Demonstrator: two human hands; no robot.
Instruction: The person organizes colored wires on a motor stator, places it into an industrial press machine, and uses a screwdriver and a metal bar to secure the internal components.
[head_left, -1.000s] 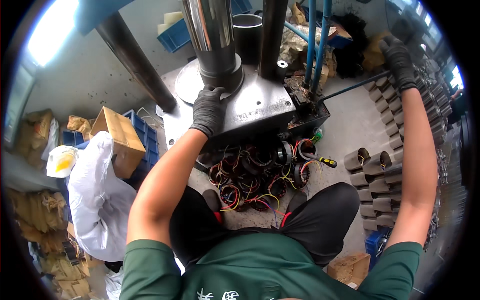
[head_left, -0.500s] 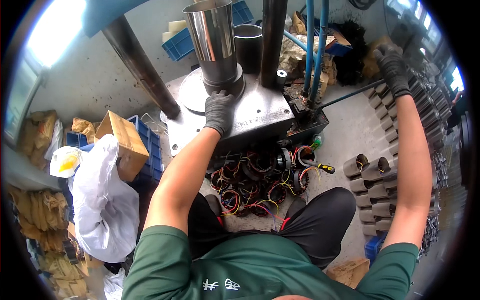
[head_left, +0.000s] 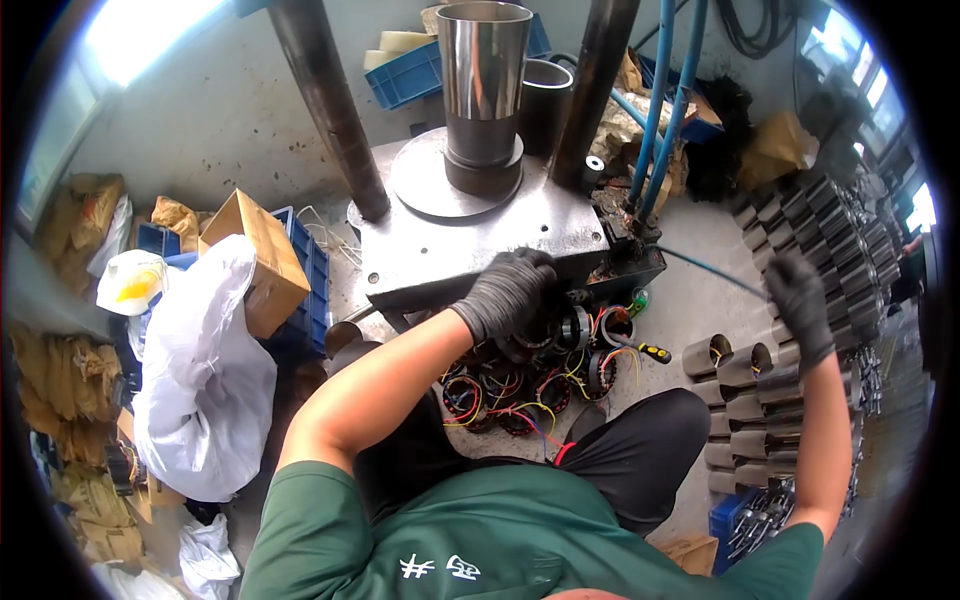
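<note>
**Left hand (head_left: 508,295) hovering near the front of a metal table (head_left: 450,250), right hand (head_left: 800,300) gripping a lever (head_left: 712,270)**

The person is wearing dark gloves on both hands. The left hand is hanging by the front edge of the table, palm down, its fingers partly bent; its underside is staying out of view, so I cannot tell whether it is holding anything or touching the edge. The right hand, somewhat blurred, is closing its fingers around the outer end of the lever, out to the person's right.

A shiny metal cylinder (head_left: 483,75) is standing upright on a dark round base (head_left: 484,172), which is resting on a round plate (head_left: 420,190) on the table. Two dark posts (head_left: 335,110) are flanking it, and blue pipes (head_left: 660,110) are rising at the right.

Below the left hand, rings with coloured wires (head_left: 601,372) are lying in a heap on the floor, with a yellow-and-black screwdriver (head_left: 653,353) sitting at its right side. Short metal tubes (head_left: 735,365) are lying in rows below the right hand. A white sack (head_left: 205,390) is leaning near an open cardboard box (head_left: 262,265) at the left.
</note>
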